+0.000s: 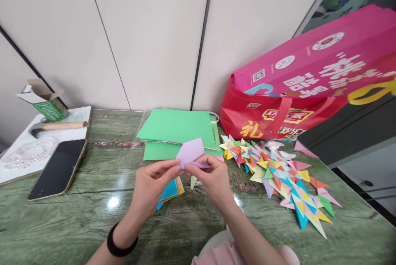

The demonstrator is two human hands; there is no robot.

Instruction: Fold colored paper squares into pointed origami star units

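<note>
Paper of lilac colour [192, 150] is pinched by fingers of the left hand [151, 180] and the right hand [216, 177], near green sheets [179, 127].

Pale wall [154, 42], dark seams [203, 38]; glossy green marbled table [62, 232].

The lilac sheet [191, 152] is smooth, matt paper; the folded pieces [278, 170] and green sheets [177, 127] look like matt paper too. The bench [93, 219] has a glossy, stone-like veined surface that mirrors light. The phone [58, 168] shows dark, glassy gloss, the beads [37, 159] a pearly sheen, the tool handle [64, 125] smooth pale wood. The wall panels [151, 38] look smooth, the wristband [120, 243] matt.
</note>
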